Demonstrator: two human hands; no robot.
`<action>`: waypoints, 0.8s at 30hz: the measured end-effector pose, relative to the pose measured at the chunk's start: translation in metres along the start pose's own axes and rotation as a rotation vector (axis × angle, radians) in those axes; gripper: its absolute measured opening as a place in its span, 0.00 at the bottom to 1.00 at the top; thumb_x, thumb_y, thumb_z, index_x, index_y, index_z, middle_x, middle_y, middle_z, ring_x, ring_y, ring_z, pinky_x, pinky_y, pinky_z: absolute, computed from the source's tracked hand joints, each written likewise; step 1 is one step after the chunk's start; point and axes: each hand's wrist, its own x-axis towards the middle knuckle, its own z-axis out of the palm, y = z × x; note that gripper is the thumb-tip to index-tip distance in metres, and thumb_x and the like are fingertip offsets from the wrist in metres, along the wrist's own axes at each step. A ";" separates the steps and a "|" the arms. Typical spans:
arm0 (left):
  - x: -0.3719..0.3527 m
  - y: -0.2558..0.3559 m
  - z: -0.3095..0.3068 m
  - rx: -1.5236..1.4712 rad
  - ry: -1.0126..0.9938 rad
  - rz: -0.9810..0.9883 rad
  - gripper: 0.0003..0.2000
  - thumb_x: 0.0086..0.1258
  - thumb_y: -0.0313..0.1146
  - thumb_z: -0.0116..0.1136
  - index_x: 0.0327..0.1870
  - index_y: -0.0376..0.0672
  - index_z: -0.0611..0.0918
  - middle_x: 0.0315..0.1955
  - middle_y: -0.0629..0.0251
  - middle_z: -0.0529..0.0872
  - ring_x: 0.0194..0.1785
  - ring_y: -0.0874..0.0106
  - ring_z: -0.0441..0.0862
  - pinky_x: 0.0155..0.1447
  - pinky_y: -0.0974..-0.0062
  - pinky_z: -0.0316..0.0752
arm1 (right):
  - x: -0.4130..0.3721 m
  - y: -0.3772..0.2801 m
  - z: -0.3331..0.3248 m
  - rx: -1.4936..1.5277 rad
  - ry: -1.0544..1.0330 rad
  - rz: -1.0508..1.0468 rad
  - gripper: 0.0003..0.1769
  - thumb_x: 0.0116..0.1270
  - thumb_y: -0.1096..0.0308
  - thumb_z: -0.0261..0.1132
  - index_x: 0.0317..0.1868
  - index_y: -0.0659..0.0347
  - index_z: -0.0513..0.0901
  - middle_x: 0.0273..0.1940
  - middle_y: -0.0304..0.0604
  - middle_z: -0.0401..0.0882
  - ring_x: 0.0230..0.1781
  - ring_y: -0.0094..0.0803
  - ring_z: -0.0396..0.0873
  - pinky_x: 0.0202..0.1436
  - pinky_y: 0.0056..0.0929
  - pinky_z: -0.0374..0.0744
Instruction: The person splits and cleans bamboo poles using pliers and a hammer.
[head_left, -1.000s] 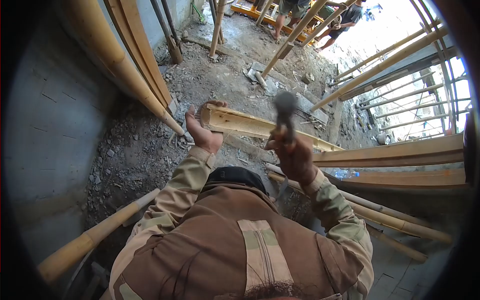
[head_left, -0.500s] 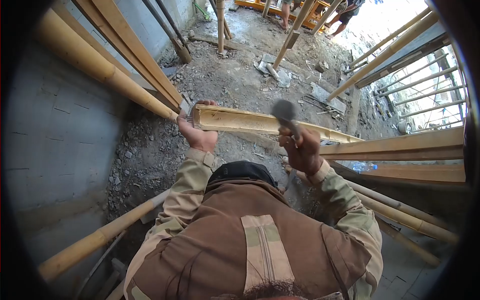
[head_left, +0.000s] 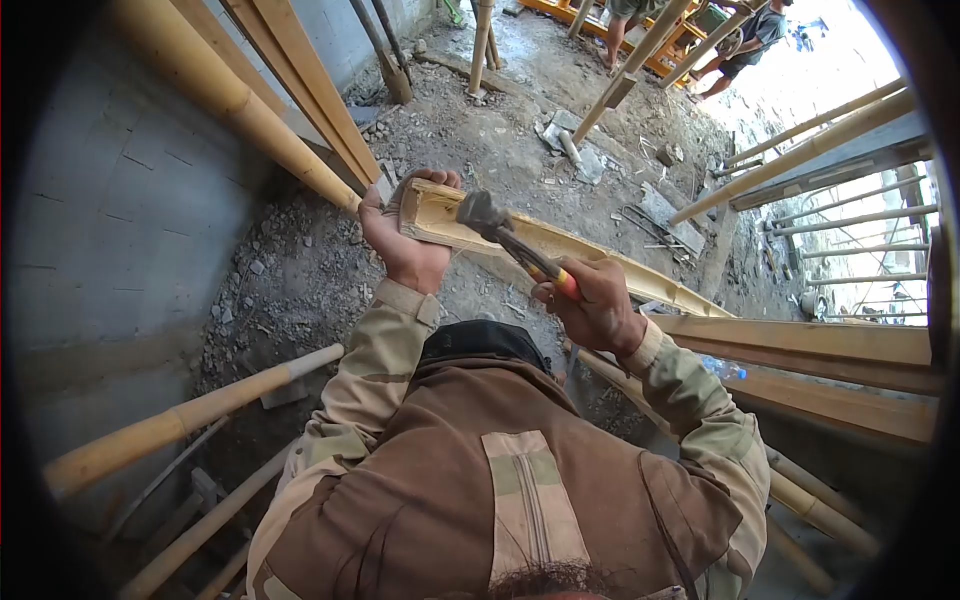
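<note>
My left hand is wrapped round the near end of a long split bamboo piece, whose hollow side shows. The piece slants away to the right. In my right hand is a hammer with a red and yellow grip. Its metal head lies over the hollow near the bamboo's left end; whether it touches is unclear.
A grey block wall stands at left, with a thick bamboo pole and wooden boards leaning beside it. More boards lie at right. Rubble covers the ground. Two people are at the top near orange equipment.
The hammer has swung left and down to the bamboo's left end, from raised above its middle. The view has shifted slightly, and my left hand still holds the bamboo.
</note>
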 end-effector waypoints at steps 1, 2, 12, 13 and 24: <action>0.002 0.000 0.007 0.012 0.042 0.026 0.33 0.74 0.58 0.39 0.47 0.26 0.78 0.44 0.45 0.83 0.55 0.51 0.80 0.74 0.51 0.68 | -0.001 -0.009 -0.005 -0.001 0.002 -0.005 0.07 0.68 0.68 0.71 0.41 0.62 0.83 0.27 0.52 0.82 0.25 0.52 0.82 0.29 0.41 0.77; 0.001 -0.002 0.013 -0.042 0.178 0.037 0.32 0.75 0.57 0.40 0.46 0.27 0.78 0.45 0.45 0.82 0.56 0.51 0.79 0.73 0.51 0.69 | -0.001 -0.017 -0.009 -0.007 0.103 -0.071 0.07 0.67 0.71 0.71 0.42 0.63 0.83 0.28 0.49 0.83 0.25 0.49 0.84 0.29 0.39 0.78; 0.007 0.000 -0.008 -0.008 0.138 0.016 0.33 0.76 0.56 0.38 0.46 0.27 0.80 0.44 0.45 0.85 0.54 0.50 0.81 0.71 0.53 0.72 | 0.012 0.035 -0.009 -0.279 -0.242 0.255 0.07 0.69 0.68 0.68 0.38 0.63 0.82 0.25 0.56 0.80 0.23 0.56 0.79 0.27 0.46 0.75; 0.003 -0.003 -0.018 -0.014 0.173 0.006 0.33 0.76 0.56 0.37 0.47 0.27 0.81 0.44 0.44 0.87 0.54 0.49 0.82 0.70 0.54 0.72 | 0.011 0.010 -0.019 -0.263 -0.248 0.284 0.07 0.69 0.69 0.69 0.37 0.64 0.82 0.25 0.57 0.80 0.23 0.56 0.80 0.27 0.46 0.75; 0.003 -0.012 -0.014 -0.014 0.151 -0.029 0.32 0.76 0.57 0.40 0.46 0.29 0.83 0.43 0.47 0.87 0.54 0.51 0.82 0.67 0.54 0.73 | 0.002 0.039 -0.006 -0.306 -0.254 0.240 0.12 0.73 0.63 0.67 0.35 0.64 0.83 0.22 0.59 0.76 0.21 0.59 0.77 0.27 0.49 0.72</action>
